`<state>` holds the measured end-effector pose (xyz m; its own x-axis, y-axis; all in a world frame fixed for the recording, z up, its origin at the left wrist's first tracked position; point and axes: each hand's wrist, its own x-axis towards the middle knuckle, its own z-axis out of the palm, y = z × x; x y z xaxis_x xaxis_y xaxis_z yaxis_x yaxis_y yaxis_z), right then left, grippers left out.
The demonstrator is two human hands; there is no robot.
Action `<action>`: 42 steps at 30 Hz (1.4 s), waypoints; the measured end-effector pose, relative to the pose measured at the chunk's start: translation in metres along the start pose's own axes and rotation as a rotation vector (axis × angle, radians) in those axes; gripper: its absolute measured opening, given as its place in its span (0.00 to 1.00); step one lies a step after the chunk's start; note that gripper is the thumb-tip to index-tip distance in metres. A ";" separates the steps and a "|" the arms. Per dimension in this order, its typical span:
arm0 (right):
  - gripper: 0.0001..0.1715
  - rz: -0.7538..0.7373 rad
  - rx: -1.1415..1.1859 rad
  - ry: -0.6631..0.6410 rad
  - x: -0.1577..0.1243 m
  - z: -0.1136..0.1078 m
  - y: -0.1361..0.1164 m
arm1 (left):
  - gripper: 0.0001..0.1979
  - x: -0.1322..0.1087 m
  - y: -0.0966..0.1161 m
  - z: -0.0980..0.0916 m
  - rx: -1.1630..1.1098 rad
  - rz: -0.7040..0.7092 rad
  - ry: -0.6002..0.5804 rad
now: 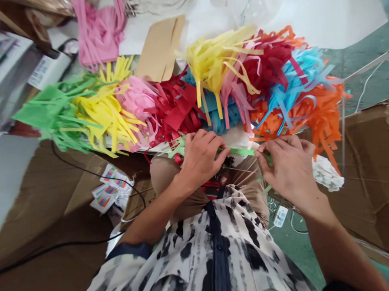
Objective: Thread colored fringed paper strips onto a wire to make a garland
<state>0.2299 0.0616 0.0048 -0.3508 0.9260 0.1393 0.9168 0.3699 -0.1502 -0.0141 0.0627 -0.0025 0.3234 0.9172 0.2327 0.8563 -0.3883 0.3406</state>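
My left hand [200, 161] and my right hand [287, 167] both pinch a narrow green paper strip [240, 151] stretched between them. More green paper pokes out beyond my left thumb. Just past my hands lies a long fringed paper garland in bands of green [49, 112], yellow [105, 110], pink [138, 99], red [173, 109], blue [295, 90] and orange [323, 113]. A looser yellow fringe [215, 64] and a dark red fringe [267, 67] are heaped on top of it.
A separate pink paper fringe [96, 32] and a kraft paper envelope [160, 48] lie at the far side. Brown cardboard sheets [47, 224] spread to both sides, with a black cable [92, 170] across one. Small printed striped cards [109, 189] sit on the left; a white power strip [280, 216] lies below my right hand.
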 end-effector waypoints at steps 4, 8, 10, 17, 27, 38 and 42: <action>0.09 0.002 -0.053 0.000 0.004 -0.001 -0.006 | 0.08 0.002 0.001 0.003 -0.002 -0.036 0.007; 0.11 0.033 -0.103 0.021 0.003 -0.005 -0.013 | 0.08 0.006 0.006 0.000 0.049 -0.069 0.001; 0.12 0.048 -0.117 0.059 0.002 -0.006 -0.017 | 0.06 0.008 0.010 -0.001 0.062 -0.041 0.029; 0.13 -0.201 -0.043 0.248 -0.017 0.005 -0.013 | 0.14 -0.002 0.015 0.009 0.042 0.296 0.079; 0.18 -0.130 -0.058 0.270 -0.033 -0.002 -0.016 | 0.14 -0.011 0.017 0.008 0.098 0.279 0.056; 0.12 -0.148 -0.022 0.234 -0.023 0.007 -0.013 | 0.12 -0.026 -0.017 -0.029 0.030 0.092 0.212; 0.13 -0.102 0.024 0.175 -0.015 0.002 -0.012 | 0.09 -0.004 0.003 -0.013 0.039 0.286 0.142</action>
<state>0.2236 0.0431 0.0023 -0.4010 0.8572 0.3231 0.8727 0.4647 -0.1497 -0.0183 0.0568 0.0090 0.4960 0.7488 0.4397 0.7545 -0.6223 0.2086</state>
